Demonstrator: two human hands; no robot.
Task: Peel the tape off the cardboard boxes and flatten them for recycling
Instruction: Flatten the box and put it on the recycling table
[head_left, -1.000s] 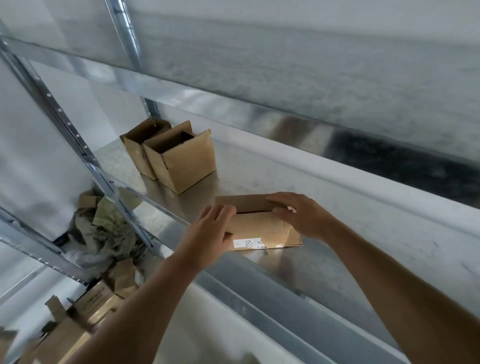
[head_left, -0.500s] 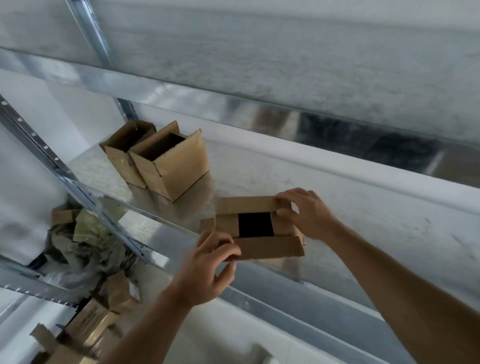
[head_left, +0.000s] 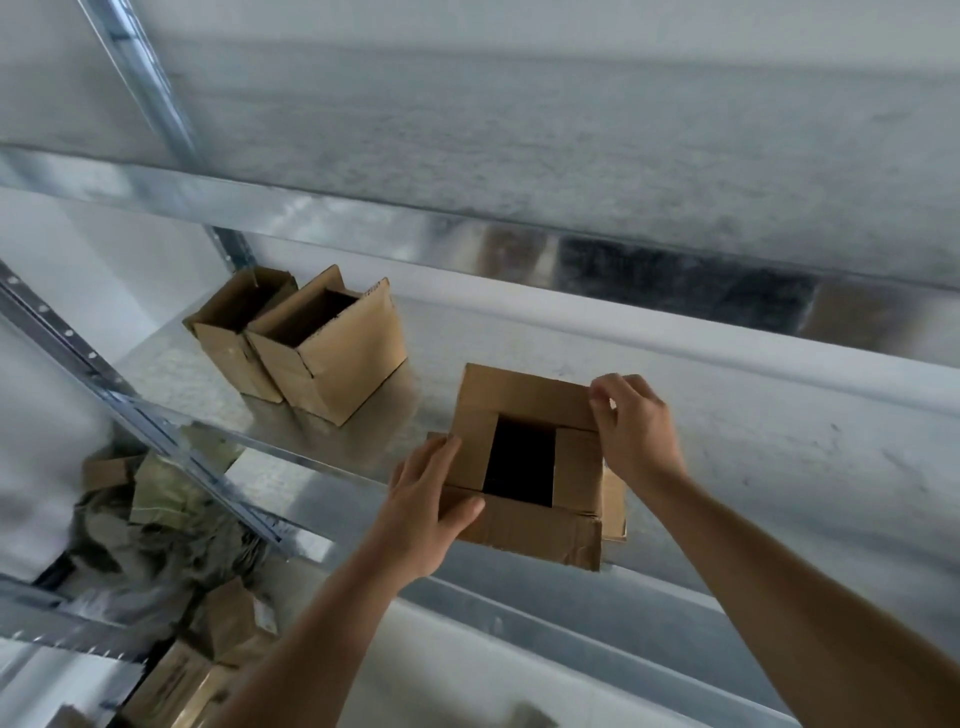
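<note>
A small cardboard box (head_left: 535, 530) stands at the front edge of the metal shelf (head_left: 727, 467) with its top flaps spread and a dark opening in the middle. My left hand (head_left: 423, 512) holds its near left corner, thumb on the front flap and fingers along the left side. My right hand (head_left: 631, 428) pinches the far right corner of the back flap. No tape is visible on this box.
Two more open cardboard boxes (head_left: 332, 348) stand side by side at the shelf's back left. Below the shelf on the left lie crumpled paper (head_left: 150, 525) and loose cardboard pieces (head_left: 208, 660). An upper shelf beam (head_left: 467, 228) runs overhead.
The box was lying flat with its label up; it has been turned upright and its flaps have spread open. Both hands shifted to its corners.
</note>
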